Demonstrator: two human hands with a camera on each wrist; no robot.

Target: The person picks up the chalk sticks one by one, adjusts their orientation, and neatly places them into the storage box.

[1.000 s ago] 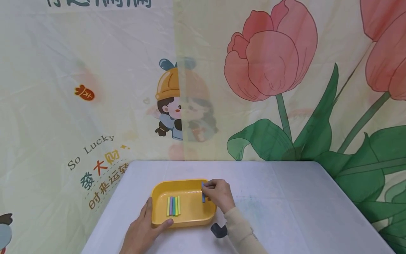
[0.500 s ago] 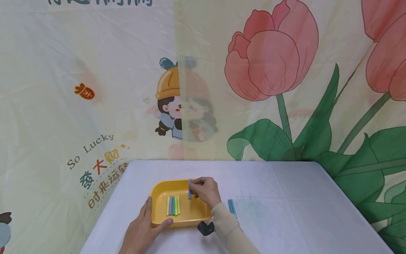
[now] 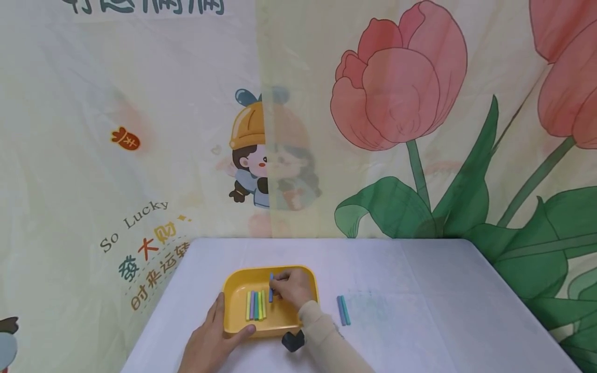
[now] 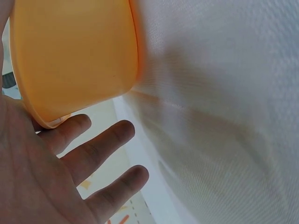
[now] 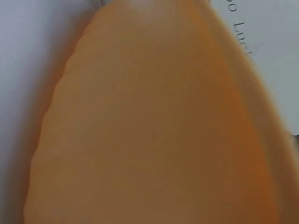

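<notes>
A yellow tray [image 3: 279, 322] lies on the white table. Inside its left half, several chalk sticks [image 3: 256, 305] in yellow, purple and green lie side by side. My right hand [image 3: 295, 288] pinches a blue chalk stick [image 3: 271, 296] upright in the view, just right of that row. Whether its lower end touches the tray floor, I cannot tell. At the tray's near left corner rests my left hand [image 3: 209, 331], thumb on the near rim. In the left wrist view the left fingers [image 4: 100, 150] are straight and spread beside the tray wall [image 4: 77, 56]. Only the tray's blurred outer wall [image 5: 149, 116] fills the right wrist view.
Two more chalk sticks [image 3: 343, 311], bluish and teal, lie on the table right of the tray. Greenish-blue dust smudges [image 3: 370, 303] mark the cloth beside them. A black wrist camera [image 3: 293, 342] hangs below the right sleeve. Behind the table stands a printed curtain.
My right hand has carried the blue chalk stick leftward across the tray, close to the row. The two sticks on the table have come into sight. My left hand has stayed in place.
</notes>
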